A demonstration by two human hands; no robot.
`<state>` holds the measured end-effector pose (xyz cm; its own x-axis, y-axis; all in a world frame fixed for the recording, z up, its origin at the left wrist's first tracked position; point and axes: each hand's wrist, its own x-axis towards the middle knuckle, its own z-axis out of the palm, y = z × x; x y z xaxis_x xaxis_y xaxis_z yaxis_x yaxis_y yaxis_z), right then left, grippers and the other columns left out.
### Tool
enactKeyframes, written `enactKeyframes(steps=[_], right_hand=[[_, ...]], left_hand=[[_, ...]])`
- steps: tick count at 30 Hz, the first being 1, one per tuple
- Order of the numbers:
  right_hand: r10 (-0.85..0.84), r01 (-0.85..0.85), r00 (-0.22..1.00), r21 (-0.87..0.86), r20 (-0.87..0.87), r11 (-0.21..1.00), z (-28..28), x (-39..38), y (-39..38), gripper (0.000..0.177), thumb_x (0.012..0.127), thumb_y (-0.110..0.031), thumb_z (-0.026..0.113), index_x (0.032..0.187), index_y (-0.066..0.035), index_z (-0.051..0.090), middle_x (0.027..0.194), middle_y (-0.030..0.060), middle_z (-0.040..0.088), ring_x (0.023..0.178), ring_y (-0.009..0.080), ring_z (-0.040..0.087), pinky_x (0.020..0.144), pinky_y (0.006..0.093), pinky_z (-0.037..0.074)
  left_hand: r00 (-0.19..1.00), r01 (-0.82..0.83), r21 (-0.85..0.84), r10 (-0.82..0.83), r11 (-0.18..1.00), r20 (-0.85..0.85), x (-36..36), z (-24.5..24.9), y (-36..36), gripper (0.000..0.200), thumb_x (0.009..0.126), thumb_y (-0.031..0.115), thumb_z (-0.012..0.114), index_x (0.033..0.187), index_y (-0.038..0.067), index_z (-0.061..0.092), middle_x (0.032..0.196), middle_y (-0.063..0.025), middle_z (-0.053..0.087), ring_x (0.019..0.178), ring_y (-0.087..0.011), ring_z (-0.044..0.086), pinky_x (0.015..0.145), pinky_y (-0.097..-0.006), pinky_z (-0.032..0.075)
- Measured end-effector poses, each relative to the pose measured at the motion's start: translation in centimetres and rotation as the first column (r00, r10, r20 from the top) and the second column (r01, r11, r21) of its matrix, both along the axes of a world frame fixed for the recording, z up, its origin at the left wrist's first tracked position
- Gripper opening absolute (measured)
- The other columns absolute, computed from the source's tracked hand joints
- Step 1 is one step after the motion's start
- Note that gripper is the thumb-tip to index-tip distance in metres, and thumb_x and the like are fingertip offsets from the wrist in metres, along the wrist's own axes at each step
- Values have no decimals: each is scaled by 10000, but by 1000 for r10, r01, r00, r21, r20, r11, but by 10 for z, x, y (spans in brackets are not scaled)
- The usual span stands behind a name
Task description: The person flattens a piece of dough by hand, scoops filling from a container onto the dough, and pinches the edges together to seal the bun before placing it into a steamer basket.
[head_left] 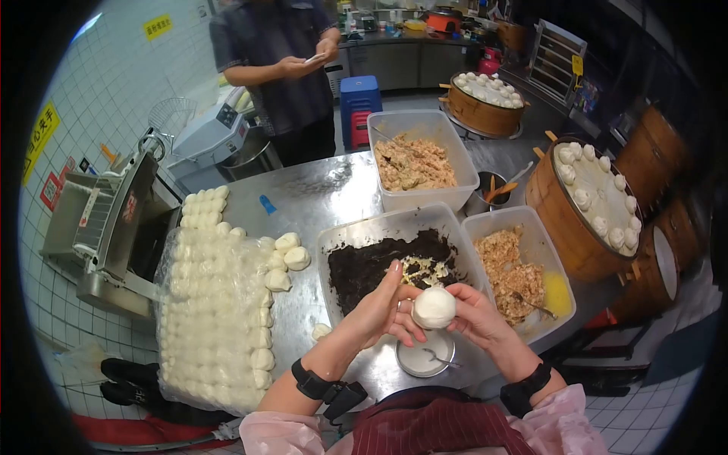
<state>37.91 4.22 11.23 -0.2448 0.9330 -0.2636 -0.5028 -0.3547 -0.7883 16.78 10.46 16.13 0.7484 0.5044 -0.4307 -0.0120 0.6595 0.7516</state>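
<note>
A smooth, round white dough ball [434, 308] is held between my two hands, above the near edge of the tub of dark filling [356, 269]. My left hand [387, 307] supports it from the left, its thumb pointing up and its fingers curled beneath. From the right, the fingers of my right hand [474, 315] press on the ball. Below my hands stands a small bowl of white contents with a spoon [426, 358]. One small dough piece [321, 331] lies on the steel table left of my left wrist.
Rows of dough pieces [216, 318], partly under plastic, cover the table's left side. Tubs of filling [417, 163] [519, 280] stand behind and right. Bamboo steamers [565, 220] with buns stand at the right. A person [280, 83] stands across the table beside blue stools [359, 95].
</note>
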Motion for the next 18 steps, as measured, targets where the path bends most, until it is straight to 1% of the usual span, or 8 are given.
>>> enactKeyframes(steps=[1, 4, 5, 7, 10, 14, 17, 18], right_hand=[[-7, 4, 996, -43, -84, 999, 0, -1, 1, 243, 892, -106, 569, 1118, -31, 520, 955, 56, 607, 782, 112, 627, 636, 203, 544], [-54, 34, 987, -126, -155, 991, 5, -7, 0, 282, 888, -89, 561, 1160, -40, 507, 1015, 67, 601, 810, 110, 624, 627, 183, 544], [-46, 28, 989, -127, -144, 992, 3, -7, 0, 282, 888, -89, 561, 1160, -40, 507, 1015, 67, 601, 810, 110, 624, 627, 183, 544], [-37, 2, 969, -141, -246, 990, -3, -6, -1, 332, 887, -82, 554, 1208, -38, 481, 1044, 76, 599, 821, 111, 623, 613, 174, 540], [-49, -1, 956, -169, -290, 986, -3, -8, -2, 352, 889, -76, 545, 1229, -29, 464, 1043, 77, 599, 821, 113, 624, 609, 176, 541], [-29, -24, 953, -170, -303, 985, -4, -8, -3, 348, 894, -76, 536, 1228, -19, 460, 1050, 80, 596, 807, 116, 626, 606, 176, 541], [-90, 42, 959, -181, -270, 983, 0, -13, -5, 310, 895, -79, 543, 1193, -15, 484, 1003, 80, 609, 780, 115, 631, 606, 185, 543], [-89, 76, 980, -79, -178, 994, 0, -13, -6, 278, 891, -82, 558, 1155, -13, 509, 975, 79, 615, 774, 111, 632, 613, 190, 543]], left_hand=[[1000, -9, 2, 9, 1000, 10, 0, 0, -1, 882, 852, 716, 162, 1138, -51, 489, 901, -184, 635, 660, -239, 663, 498, -278, 545], [998, -22, 18, 21, 1000, 51, -1, 3, -6, 858, 870, 692, 150, 1133, -58, 473, 844, -181, 624, 672, -242, 664, 507, -272, 546], [998, -29, 18, 28, 999, 63, -1, 3, -6, 858, 870, 692, 150, 1133, -58, 473, 844, -181, 624, 672, -242, 664, 507, -272, 546], [998, -14, 23, 12, 1000, 69, -1, 2, -7, 848, 873, 688, 151, 1118, -58, 472, 841, -193, 621, 674, -239, 665, 508, -270, 544], [998, -22, 18, 21, 1000, 55, -2, 2, -7, 842, 875, 685, 151, 1109, -59, 470, 834, -201, 620, 665, -235, 663, 508, -268, 541], [999, -34, 3, 33, 999, 38, 0, 1, -8, 837, 880, 679, 150, 1120, -61, 460, 823, -209, 619, 636, -232, 657, 514, -266, 541], [1000, -14, 60, 14, 998, -7, 4, -10, -9, 804, 888, 668, 149, 1117, -34, 467, 861, -181, 618, 673, -215, 653, 532, -273, 547], [997, -74, 92, 77, 993, -24, 8, -13, -12, 781, 892, 661, 150, 1114, -15, 474, 881, -159, 615, 705, -201, 648, 540, -280, 550]])
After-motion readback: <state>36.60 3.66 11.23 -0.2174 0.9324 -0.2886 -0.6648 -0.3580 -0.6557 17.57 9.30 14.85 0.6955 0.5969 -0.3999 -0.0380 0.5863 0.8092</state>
